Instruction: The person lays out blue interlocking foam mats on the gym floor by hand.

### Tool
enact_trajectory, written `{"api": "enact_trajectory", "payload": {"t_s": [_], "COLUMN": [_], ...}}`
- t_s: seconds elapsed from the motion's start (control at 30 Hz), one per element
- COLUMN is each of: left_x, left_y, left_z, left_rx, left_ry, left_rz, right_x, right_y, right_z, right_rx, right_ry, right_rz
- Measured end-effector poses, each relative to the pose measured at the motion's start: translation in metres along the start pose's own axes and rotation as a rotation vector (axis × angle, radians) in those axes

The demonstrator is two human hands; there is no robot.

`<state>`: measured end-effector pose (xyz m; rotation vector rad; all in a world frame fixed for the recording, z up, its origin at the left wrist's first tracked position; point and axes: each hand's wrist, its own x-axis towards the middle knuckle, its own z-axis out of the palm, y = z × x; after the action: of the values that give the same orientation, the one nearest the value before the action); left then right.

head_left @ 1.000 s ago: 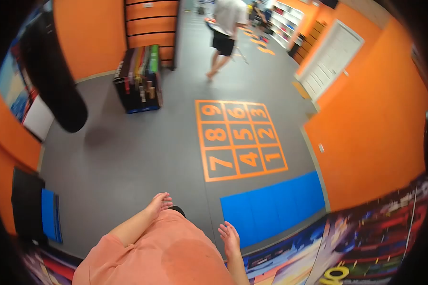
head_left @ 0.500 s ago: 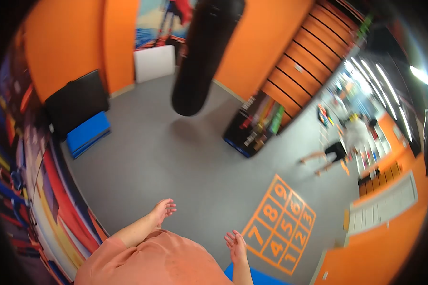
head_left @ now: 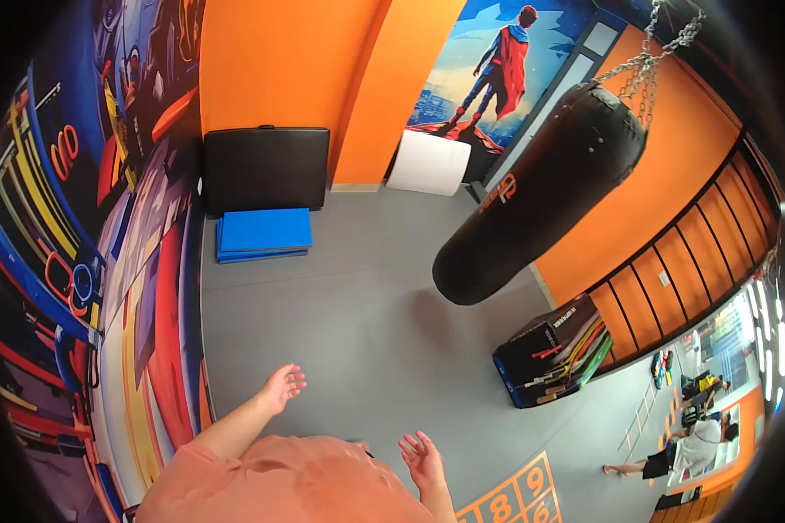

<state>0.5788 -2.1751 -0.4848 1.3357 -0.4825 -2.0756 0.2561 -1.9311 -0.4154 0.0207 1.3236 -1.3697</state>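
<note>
My left hand (head_left: 283,389) is held out in front of my orange shirt (head_left: 296,484), its fingers apart and nothing in them. Lower and to the right, my right hand (head_left: 422,458) is raised with its fingers spread, also holding nothing. Both hands hang in the air above the grey floor (head_left: 340,322) and touch no object. The orange number grid (head_left: 519,497) on the floor lies nearest my right hand, partly cut off by the bottom edge. Colourful wall art (head_left: 148,349) runs along the left, beside my left arm.
A black punching bag (head_left: 545,196) hangs from chains (head_left: 645,65). Behind are blue folded mats (head_left: 266,234), a black padded panel (head_left: 266,170) and a white board (head_left: 429,164). A black bin (head_left: 532,366) with coloured sticks stands right of centre. Further right a person (head_left: 698,449) walks near shelves.
My view has swung left, so the punching bag, bin and number grid sit further right or lower. Both hands stay raised and spread. The person in the distance has changed leg position.
</note>
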Motion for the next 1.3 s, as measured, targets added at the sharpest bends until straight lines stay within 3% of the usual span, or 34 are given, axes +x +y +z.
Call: {"api": "enact_trajectory", "payload": {"t_s": [0.2, 0.4, 0.53, 0.67, 0.73, 0.87, 1.1, 1.17, 1.2, 1.23, 1.3], "left_x": [0.042, 0.11, 0.154, 0.156, 0.151, 0.162, 0.225, 0.255, 0.257, 0.255, 0.26], "left_y": [0.028, 0.081, 0.144, 0.201, 0.223, 0.253, 0.335, 0.367, 0.39, 0.417, 0.47], "left_z": [0.047, 0.063, 0.067, 0.097, 0.117, 0.117, 0.089, 0.084, 0.096, 0.108, 0.132], "left_rx": [-0.127, -0.271, -0.291, -0.339, -0.052, 0.078, 0.116, 0.189, 0.516, 0.524, 1.459], "left_ry": [-0.059, 0.052, 0.151, 0.216, 0.333, 0.361, 0.423, 0.448, 0.542, 0.54, 0.445], "left_rz": [-0.004, 0.086, 0.223, 0.378, 0.546, 0.594, 0.613, 0.695, 0.709, 0.71, 0.918], "right_x": [0.08, 0.2, 0.279, 0.331, 0.342, 0.376, 0.441, 0.46, 0.471, 0.483, 0.504], "right_y": [-0.048, -0.149, -0.236, -0.289, -0.302, -0.307, -0.323, -0.334, -0.339, -0.343, -0.353], "right_z": [0.001, 0.033, 0.101, 0.21, 0.268, 0.362, 0.457, 0.479, 0.49, 0.497, 0.511], "right_rx": [0.033, 0.03, -0.067, -0.267, -0.425, -0.543, -0.49, -0.491, -0.48, -0.568, -0.653], "right_ry": [0.074, 0.05, -0.072, -0.268, -0.42, -0.654, -0.676, -0.611, -0.616, -0.595, -0.559], "right_rz": [0.11, 0.053, 0.032, -0.052, -0.114, -0.039, 0.042, 0.058, 0.053, -0.021, -0.086]}}
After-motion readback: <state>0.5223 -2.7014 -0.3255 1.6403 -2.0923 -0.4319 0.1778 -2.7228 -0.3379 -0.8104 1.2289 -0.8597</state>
